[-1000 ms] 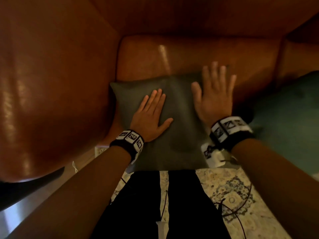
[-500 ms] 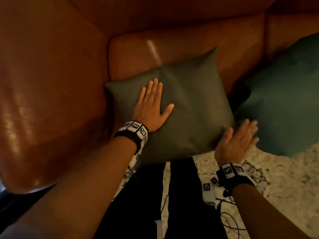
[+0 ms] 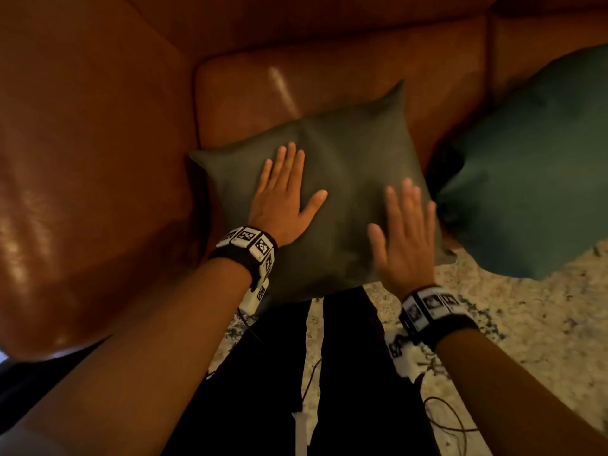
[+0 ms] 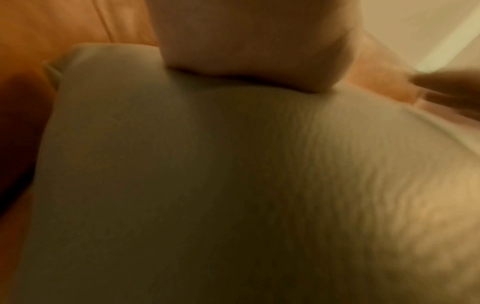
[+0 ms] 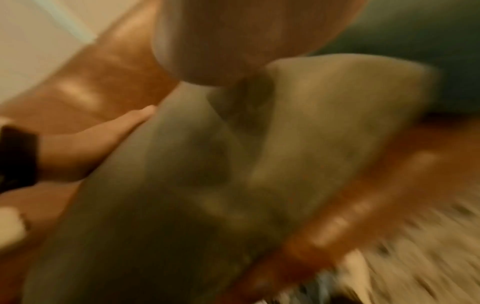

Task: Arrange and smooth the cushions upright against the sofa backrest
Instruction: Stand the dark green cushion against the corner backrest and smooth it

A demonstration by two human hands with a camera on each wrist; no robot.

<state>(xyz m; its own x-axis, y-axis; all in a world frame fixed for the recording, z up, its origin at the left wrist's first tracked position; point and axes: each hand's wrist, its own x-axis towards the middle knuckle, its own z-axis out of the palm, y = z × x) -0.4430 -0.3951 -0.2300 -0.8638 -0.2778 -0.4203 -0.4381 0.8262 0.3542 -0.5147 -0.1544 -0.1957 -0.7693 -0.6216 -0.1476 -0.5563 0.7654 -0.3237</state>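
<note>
An olive-green cushion [image 3: 342,179] leans against the brown leather sofa backrest [image 3: 329,80], in the corner by the armrest. My left hand [image 3: 283,189] lies flat on its left half, fingers straight, thumb spread. My right hand [image 3: 404,232], blurred by motion, is flat with fingers straight over the cushion's lower right part. In the left wrist view the cushion [image 4: 207,174] fills the frame under my palm. The right wrist view is blurred; it shows the cushion [image 5: 259,164] and my left hand [image 5: 103,135] on its far side.
A teal cushion [image 3: 533,166] lies to the right, overlapping the sofa edge. The rounded leather armrest [image 3: 82,192] bulges at the left. A patterned rug [image 3: 526,340] and a cable [image 3: 444,419] lie below, beside my dark trousers [image 3: 329,373].
My right hand left the cushion's top, swung down to its lower right corner, and is now back on the lower right face. The left hand stayed flat on the cushion.
</note>
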